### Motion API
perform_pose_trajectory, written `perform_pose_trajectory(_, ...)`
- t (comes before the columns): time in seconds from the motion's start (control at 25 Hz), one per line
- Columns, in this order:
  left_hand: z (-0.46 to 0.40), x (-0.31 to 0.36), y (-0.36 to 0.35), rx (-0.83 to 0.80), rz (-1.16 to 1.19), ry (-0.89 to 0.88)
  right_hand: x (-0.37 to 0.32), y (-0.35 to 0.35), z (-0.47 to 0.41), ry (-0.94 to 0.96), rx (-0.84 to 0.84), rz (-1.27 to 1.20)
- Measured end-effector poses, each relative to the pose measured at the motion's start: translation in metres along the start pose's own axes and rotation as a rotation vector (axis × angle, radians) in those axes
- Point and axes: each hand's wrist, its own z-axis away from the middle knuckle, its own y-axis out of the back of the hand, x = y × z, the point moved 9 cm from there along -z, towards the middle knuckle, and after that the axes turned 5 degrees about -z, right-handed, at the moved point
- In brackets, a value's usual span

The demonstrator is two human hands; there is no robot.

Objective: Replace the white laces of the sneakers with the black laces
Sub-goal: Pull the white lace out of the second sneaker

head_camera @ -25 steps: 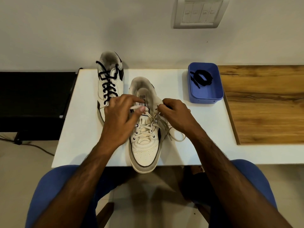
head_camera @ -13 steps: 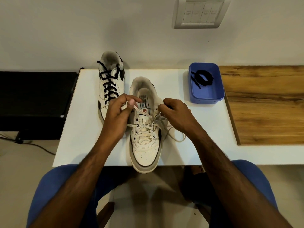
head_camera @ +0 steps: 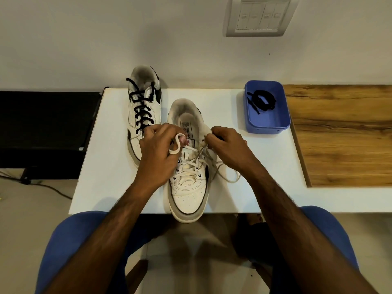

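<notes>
- The left hand (head_camera: 158, 153) is curled over the left side of the nearer white leather sneaker (head_camera: 188, 177), with a loop of the flat white lace (head_camera: 192, 164) wound round its thumb, so it grips that lace.
- The right hand (head_camera: 228, 145) pinches another stretch of the same white lace at the sneaker's upper right eyelets, fingers bent tight on it.
- The two hands sit apart, one on each side of the shoe's tongue, and the lace crosses between them.
- The white lace is still threaded through the lower eyelets of this sneaker; a slack loop of it trails off the shoe's right side and lies on the white counter (head_camera: 106, 166).
- This sneaker stands upright with its toe pointing toward the person and its tip hanging just past the counter's near edge.
- The second white sneaker with black laces (head_camera: 144, 107) stands just beside the first, to its left and farther back, with its heel at the wall; the left hand covers part of its toe end.
- A blue rectangular plastic tray (head_camera: 267, 122) rests on the counter well to the right of the shoes, near the back.
- A coiled black shoelace (head_camera: 264, 100) lies inside that tray, toward its far end.
- A wooden board (head_camera: 343, 134) adjoins the counter on the right, just beside the tray.
- A white switch plate (head_camera: 259, 15) is on the wall above.
</notes>
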Motion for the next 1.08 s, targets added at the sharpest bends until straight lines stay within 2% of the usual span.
perform_pose_trajectory(0.08,0.004,0.008,-0.007,-0.058,-0.238,-0.111,0.0,0.0,0.0,-0.003,0.0,-0.009)
perform_pose_trajectory(0.2,0.009,0.012,-0.019,-0.11,-0.441,-0.2,0.001,0.001,0.0,-0.004,0.008,-0.006)
perform_pose_trajectory(0.32,0.009,0.012,-0.017,-0.064,-0.409,-0.195,0.0,0.0,0.0,-0.008,0.005,-0.006)
perform_pose_trajectory(0.4,0.005,0.008,-0.01,-0.032,-0.16,-0.11,0.0,0.0,0.001,-0.016,-0.002,-0.012)
perform_pose_trajectory(0.44,0.002,0.001,-0.008,-0.035,0.039,-0.023,0.0,0.0,0.001,-0.017,-0.005,-0.012)
perform_pose_trajectory(0.52,-0.002,-0.018,-0.002,-0.009,0.549,0.281,0.001,0.001,0.0,-0.021,-0.01,-0.005)
perform_pose_trajectory(0.56,-0.002,-0.028,0.005,0.069,0.752,0.41,0.001,0.001,0.0,-0.022,-0.015,-0.008)
perform_pose_trajectory(0.6,-0.001,-0.036,0.017,0.162,0.86,0.458,0.001,0.0,0.0,-0.021,-0.018,-0.013)
perform_pose_trajectory(0.64,-0.002,-0.04,0.031,0.221,0.836,0.436,0.002,0.001,0.0,-0.023,-0.018,-0.019)
perform_pose_trajectory(0.72,-0.004,-0.036,0.053,0.207,0.524,0.273,0.003,0.001,-0.001,-0.03,-0.015,-0.024)
perform_pose_trajectory(0.8,-0.002,-0.029,0.048,0.041,0.118,0.11,0.002,0.001,0.0,-0.032,-0.009,-0.016)
perform_pose_trajectory(0.92,0.006,-0.033,0.021,-0.257,-0.322,0.02,-0.004,0.002,0.005,-0.004,0.004,0.051)
perform_pose_trajectory(1.08,0.007,-0.038,0.025,-0.3,-0.413,0.118,-0.029,0.004,0.015,0.22,0.064,0.117)
